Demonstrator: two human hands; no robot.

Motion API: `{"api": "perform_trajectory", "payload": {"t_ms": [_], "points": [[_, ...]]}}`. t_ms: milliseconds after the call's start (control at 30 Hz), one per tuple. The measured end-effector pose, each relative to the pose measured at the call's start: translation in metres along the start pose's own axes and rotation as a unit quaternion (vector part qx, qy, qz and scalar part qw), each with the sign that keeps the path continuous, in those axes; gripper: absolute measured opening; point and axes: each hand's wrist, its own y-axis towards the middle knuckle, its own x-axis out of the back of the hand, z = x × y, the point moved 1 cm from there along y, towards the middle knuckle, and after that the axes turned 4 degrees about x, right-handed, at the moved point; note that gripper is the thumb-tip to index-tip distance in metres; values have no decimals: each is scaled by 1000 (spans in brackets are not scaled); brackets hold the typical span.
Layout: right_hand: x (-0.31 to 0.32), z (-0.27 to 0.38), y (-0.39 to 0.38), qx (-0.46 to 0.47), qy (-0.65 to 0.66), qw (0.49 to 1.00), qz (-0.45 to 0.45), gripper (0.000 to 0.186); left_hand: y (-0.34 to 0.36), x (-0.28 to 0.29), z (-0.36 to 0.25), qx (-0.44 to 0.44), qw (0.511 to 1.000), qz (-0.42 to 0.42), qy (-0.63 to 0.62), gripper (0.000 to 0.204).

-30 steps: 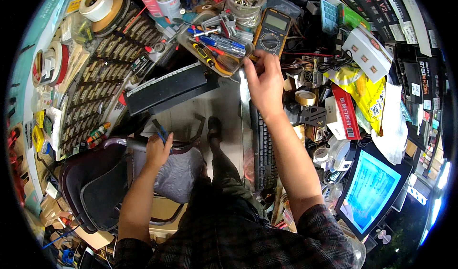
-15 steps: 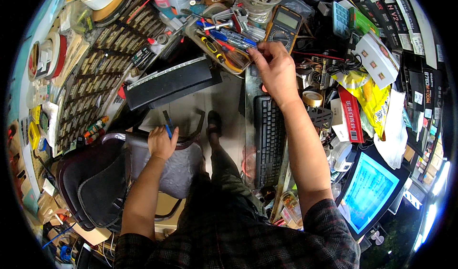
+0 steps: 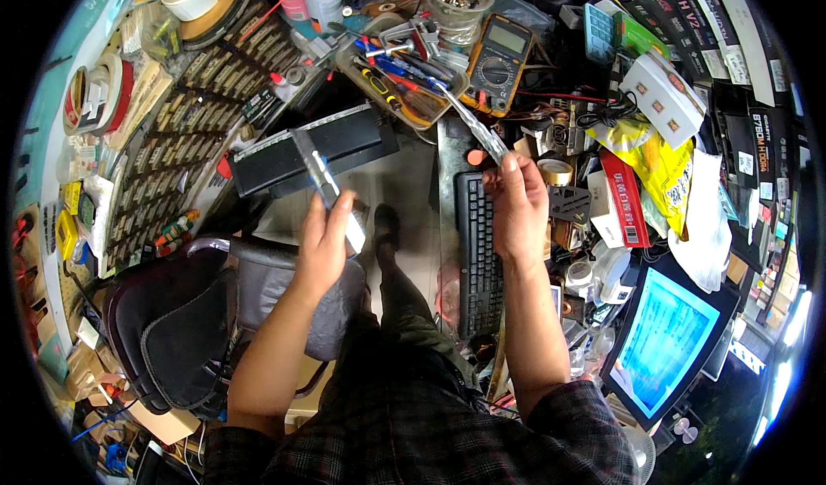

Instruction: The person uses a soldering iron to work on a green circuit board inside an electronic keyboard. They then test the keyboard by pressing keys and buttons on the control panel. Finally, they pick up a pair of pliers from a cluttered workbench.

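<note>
My left hand (image 3: 323, 248) is closed round a long, flat grey strip (image 3: 314, 167) with a pale lower end and small blue marks; its exact kind is unclear. It is tilted, its top end over a long black case (image 3: 357, 134). My right hand (image 3: 520, 205) pinches silver tweezers (image 3: 480, 131) by their wide end. Their thin tip points up and left, beside a clear plastic tray (image 3: 421, 124) of screwdrivers, pliers and pens.
A multimeter (image 3: 496, 68) lies right of the tray, below a tub of screws (image 3: 459, 3). A black keyboard (image 3: 478, 253) sits near my right wrist. Left stands a chair (image 3: 172, 347) under my left forearm. A lit monitor (image 3: 662, 339) is at right.
My right hand has drawn back from the tray with the tweezers, toward me. My left hand has risen slightly and moved right, turning the strip so its flat side shows.
</note>
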Motion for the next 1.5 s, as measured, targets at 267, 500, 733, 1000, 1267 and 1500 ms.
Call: {"api": "perform_trajectory", "payload": {"t_ms": [267, 500, 733, 1000, 1267, 1500], "points": [[-4, 4, -27, -13, 110, 994, -7, 16, 35, -53, -69, 34, 966, 131, -221, 28], [-1, 6, -31, 6, 100, 995, 5, 17, 51, -72, -82, 35, 956, 124, -264, 37], [-3, 5, -39, -2, 101, 995, -12, 18, 50, -88, -89, 147, 926, 69, -340, 35], [-6, 6, -42, -5, 131, 991, -21, 21, 53, -110, -100, 101, 882, 130, -442, 25], [-7, 7, -47, -9, 141, 990, 0, 21, 69, -108, -109, 186, 918, 121, -328, 39], [-10, 7, -52, -22, 165, 986, 9, 19, 69, -119, -115, 158, 934, 156, -280, 47]]}}
